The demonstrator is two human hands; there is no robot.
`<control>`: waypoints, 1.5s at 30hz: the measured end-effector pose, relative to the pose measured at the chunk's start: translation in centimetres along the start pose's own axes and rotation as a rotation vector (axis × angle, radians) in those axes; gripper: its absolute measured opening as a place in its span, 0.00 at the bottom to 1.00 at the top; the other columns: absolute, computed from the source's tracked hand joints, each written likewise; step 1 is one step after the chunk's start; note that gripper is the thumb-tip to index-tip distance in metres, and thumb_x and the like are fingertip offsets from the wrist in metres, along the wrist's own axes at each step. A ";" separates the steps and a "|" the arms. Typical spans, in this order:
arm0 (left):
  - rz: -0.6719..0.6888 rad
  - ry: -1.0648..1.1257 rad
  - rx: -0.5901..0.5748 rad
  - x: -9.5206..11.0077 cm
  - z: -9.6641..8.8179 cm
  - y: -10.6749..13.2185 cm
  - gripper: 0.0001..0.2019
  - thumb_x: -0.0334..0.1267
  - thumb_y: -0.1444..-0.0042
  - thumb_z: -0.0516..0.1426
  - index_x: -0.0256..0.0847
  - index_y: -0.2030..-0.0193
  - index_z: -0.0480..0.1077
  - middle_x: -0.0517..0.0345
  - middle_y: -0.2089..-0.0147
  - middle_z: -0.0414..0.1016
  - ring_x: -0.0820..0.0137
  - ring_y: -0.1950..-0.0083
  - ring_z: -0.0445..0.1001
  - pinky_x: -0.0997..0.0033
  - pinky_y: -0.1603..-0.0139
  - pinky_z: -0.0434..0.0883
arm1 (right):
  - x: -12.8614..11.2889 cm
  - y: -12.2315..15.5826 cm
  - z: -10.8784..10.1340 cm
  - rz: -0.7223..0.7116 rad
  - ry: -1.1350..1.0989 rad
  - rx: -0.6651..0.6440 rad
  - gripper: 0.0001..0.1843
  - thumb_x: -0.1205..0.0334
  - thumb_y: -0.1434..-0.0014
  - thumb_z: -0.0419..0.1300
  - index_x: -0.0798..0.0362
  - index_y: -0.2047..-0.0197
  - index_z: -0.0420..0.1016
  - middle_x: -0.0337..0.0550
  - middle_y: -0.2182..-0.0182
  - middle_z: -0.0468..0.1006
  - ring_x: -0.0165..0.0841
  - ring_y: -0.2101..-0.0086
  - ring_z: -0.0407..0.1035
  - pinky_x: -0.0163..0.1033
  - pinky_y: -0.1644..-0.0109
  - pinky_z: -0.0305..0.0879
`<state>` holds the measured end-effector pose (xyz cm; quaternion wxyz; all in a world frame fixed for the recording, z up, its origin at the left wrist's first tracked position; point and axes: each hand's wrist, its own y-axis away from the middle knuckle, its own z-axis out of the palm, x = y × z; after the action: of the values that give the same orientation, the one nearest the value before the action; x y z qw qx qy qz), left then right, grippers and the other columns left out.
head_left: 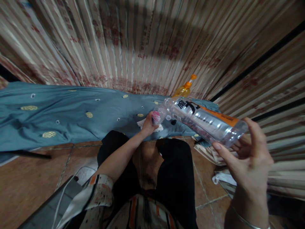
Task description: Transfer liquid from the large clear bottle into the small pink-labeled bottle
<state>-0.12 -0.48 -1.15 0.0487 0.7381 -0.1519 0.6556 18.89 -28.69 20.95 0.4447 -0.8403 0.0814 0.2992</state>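
My right hand (247, 154) grips the base of a clear plastic bottle (202, 119) with a black, white and orange label. The bottle lies almost level, its open neck pointing left. At that neck my left hand (149, 124) is closed round a small pink object (156, 116), held right against the bottle's mouth. Under my left hand a white tissue (142, 122) lies on the blue sheet. A small black cap (173, 122) and a white one rest on the sheet just below the bottle.
A blue patterned sheet (59, 117) covers a low bed in front of my knees. A yellow bottle (183, 90) with an orange cap stands behind. Striped curtains (143, 41) hang around. Tiled floor (28, 184) lies below, with papers (221, 178) at right.
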 end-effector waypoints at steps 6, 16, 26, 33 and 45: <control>-0.003 0.005 -0.009 0.0 -0.1 0.0 0.52 0.23 0.56 0.81 0.49 0.22 0.78 0.42 0.19 0.87 0.36 0.12 0.82 0.25 0.01 0.69 | 0.4 0.0 -0.2 -0.044 -0.005 0.006 0.60 0.31 0.44 0.93 0.43 0.16 0.86 0.57 0.35 0.94 0.60 0.45 0.95 0.66 0.42 0.99; -0.046 0.063 0.019 0.7 0.2 0.2 0.50 0.20 0.57 0.80 0.48 0.26 0.81 0.47 0.22 0.88 0.38 0.12 0.82 0.28 0.02 0.71 | 0.8 -0.4 -0.2 -0.088 -0.018 0.017 0.59 0.33 0.44 0.94 0.37 0.15 0.87 0.56 0.30 0.92 0.63 0.43 0.95 0.68 0.44 1.00; -0.025 0.043 0.012 0.4 0.2 0.1 0.50 0.20 0.58 0.81 0.48 0.25 0.81 0.46 0.23 0.88 0.37 0.14 0.83 0.28 0.02 0.73 | 1.0 -0.4 -0.3 -0.036 -0.023 0.001 0.62 0.32 0.45 0.94 0.42 0.14 0.85 0.60 0.30 0.93 0.63 0.41 0.95 0.68 0.41 0.99; -0.006 0.006 0.007 0.0 0.2 0.0 0.51 0.20 0.58 0.80 0.45 0.24 0.79 0.40 0.21 0.87 0.34 0.13 0.82 0.27 0.01 0.70 | 1.0 -0.5 -0.3 -0.033 -0.054 -0.012 0.60 0.34 0.45 0.95 0.37 0.15 0.85 0.56 0.31 0.93 0.64 0.43 0.95 0.71 0.40 0.99; -0.018 0.042 0.002 0.2 0.3 0.1 0.52 0.22 0.58 0.81 0.49 0.23 0.79 0.43 0.20 0.87 0.36 0.12 0.83 0.26 0.00 0.69 | 1.0 -0.5 -0.5 -0.029 -0.058 -0.032 0.58 0.36 0.43 0.94 0.26 0.13 0.84 0.49 0.31 0.93 0.61 0.43 0.94 0.73 0.35 0.97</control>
<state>0.13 -0.64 -1.03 0.0570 0.7257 -0.1433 0.6705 20.12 -28.66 20.95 0.4378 -0.8393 0.0518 0.3181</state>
